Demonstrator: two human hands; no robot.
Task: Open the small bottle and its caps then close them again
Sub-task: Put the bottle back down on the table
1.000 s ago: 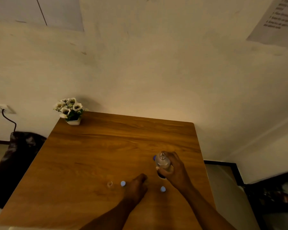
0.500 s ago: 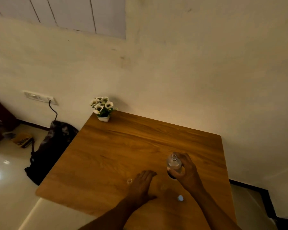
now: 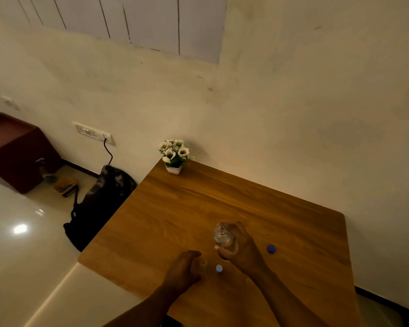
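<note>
Near the table's (image 3: 222, 197) front edge, the right hand (image 3: 242, 250) clamps the small bottle (image 3: 223, 237) upright with its mouth uncovered, while the left hand (image 3: 183, 271) curls around a tiny clear cap (image 3: 203, 263), just left of the bottle, with two blue caps (image 3: 219, 268) lying apart on the wood.

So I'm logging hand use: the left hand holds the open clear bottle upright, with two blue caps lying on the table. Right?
Not quite. The head view shows the right hand holding the open clear bottle; the left hand rests near a small clear cap. Both blue caps lie on the table.
</note>
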